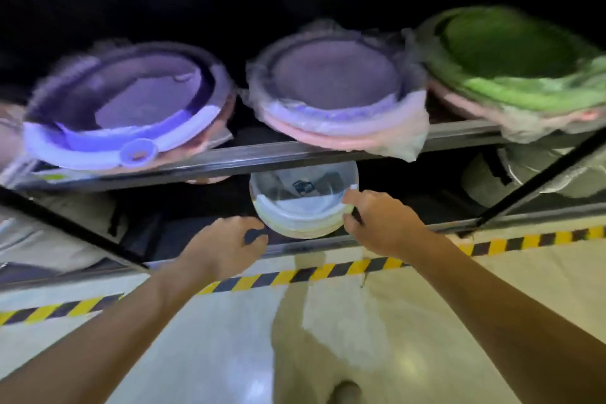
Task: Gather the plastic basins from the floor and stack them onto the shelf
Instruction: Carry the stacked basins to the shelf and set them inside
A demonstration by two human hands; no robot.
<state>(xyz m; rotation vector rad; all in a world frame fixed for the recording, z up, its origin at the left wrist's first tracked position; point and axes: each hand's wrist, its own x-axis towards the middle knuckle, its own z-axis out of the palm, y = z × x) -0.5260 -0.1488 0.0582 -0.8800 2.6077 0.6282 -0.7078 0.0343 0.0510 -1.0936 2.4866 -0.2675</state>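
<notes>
A stack of clear plastic basins (pixel 303 207) sits tilted on the lower shelf (pixel 328 241), half under the upper shelf's rail. My right hand (pixel 383 223) pinches the stack's right rim between thumb and forefinger. My left hand (pixel 226 246) is curled at the stack's lower left rim, thumb tip touching it; blur hides whether it grips. On the upper shelf (pixel 249 157) lie a purple basin stack (pixel 124 108), a purple-and-pink stack wrapped in plastic (pixel 337 88) and a green wrapped stack (pixel 511 56).
Black diagonal braces (pixel 537 180) cross the rack at left and right. Wrapped grey bundles (pixel 541 170) fill the lower shelf at the right and left. Yellow-black hazard tape (pixel 295 275) runs along the pale floor in front of the rack. A foot (pixel 344 392) shows at the bottom.
</notes>
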